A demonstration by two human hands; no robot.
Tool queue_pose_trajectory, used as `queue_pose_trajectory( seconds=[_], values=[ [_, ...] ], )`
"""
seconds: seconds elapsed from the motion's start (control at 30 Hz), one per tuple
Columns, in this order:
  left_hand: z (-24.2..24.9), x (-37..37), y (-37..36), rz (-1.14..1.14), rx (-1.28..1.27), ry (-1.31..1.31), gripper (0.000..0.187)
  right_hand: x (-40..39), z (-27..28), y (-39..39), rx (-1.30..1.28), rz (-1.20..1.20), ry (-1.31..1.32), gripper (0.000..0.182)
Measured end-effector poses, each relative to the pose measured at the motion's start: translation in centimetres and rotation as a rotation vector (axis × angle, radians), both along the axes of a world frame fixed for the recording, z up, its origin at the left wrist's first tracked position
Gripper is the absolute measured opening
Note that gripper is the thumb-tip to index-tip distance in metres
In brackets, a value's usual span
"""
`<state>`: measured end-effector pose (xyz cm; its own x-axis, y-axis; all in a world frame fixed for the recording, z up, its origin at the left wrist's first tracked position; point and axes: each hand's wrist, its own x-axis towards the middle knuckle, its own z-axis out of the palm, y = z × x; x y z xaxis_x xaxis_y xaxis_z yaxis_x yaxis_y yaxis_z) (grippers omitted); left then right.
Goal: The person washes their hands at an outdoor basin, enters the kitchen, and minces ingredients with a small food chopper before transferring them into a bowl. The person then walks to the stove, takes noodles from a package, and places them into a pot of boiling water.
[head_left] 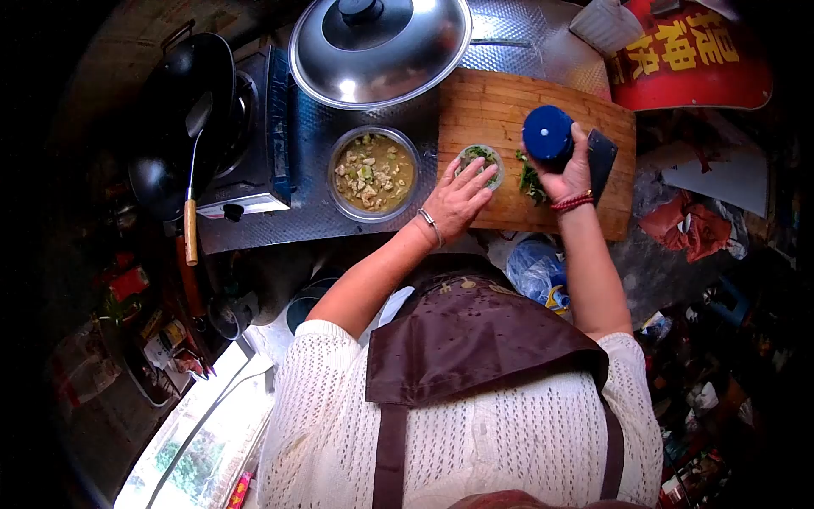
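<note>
Chopped greens [532,183] are already partly gathered in a small bowl [501,176] on the cutting board [500,102], beneath the loosely spread fingers of the left hand [458,204], while some are left loose near the blue-topped container [547,133] clasped in the right hand [573,175].

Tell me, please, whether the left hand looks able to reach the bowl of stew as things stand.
Probably yes: the left hand only spreads over the small container of greens, close beside the uncovered bowl of stew, and nothing seems to stand between.
</note>
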<state>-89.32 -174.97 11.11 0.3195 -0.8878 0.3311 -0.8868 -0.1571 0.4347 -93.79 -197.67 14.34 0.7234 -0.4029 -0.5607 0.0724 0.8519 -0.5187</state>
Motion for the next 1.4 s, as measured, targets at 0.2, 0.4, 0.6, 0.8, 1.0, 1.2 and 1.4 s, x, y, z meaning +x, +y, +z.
queue_pose_trajectory(
  seconds=[0.2,0.4,0.6,0.8,1.0,1.2,1.4],
  values=[
    [0.2,-0.1,-0.1,0.046,-0.038,-0.015,0.021,0.6,-2.6,-6.8,-0.426,-0.009,0.278,0.053],
    [0.7,-0.3,-0.5,0.082,-0.05,-0.031,0.009,2.1,-4.0,-10.4,-0.493,0.224,0.493,0.053],
    [0.3,-0.5,0.1,0.087,-0.047,0.009,0.012,3.7,-2.6,-11.6,-0.655,0.462,0.713,0.071],
    [-2.0,-0.6,0.0,0.139,-0.242,-0.041,0.013,5.0,-2.5,-11.9,-0.816,0.644,0.791,0.078],
    [0.0,-0.5,-0.6,0.183,-0.231,-0.031,0.015,4.3,-5.3,-16.2,-1.393,0.835,0.958,0.089],
    [-0.2,-0.4,-0.6,0.178,-0.182,-0.011,0.014,2.6,-5.0,-15.3,-1.507,0.747,0.877,0.078],
    [-0.7,-0.6,-2.1,0.276,-0.361,-0.153,0.013,1.2,-5.3,-14.6,-1.47,0.734,0.656,0.07]
  ],
)
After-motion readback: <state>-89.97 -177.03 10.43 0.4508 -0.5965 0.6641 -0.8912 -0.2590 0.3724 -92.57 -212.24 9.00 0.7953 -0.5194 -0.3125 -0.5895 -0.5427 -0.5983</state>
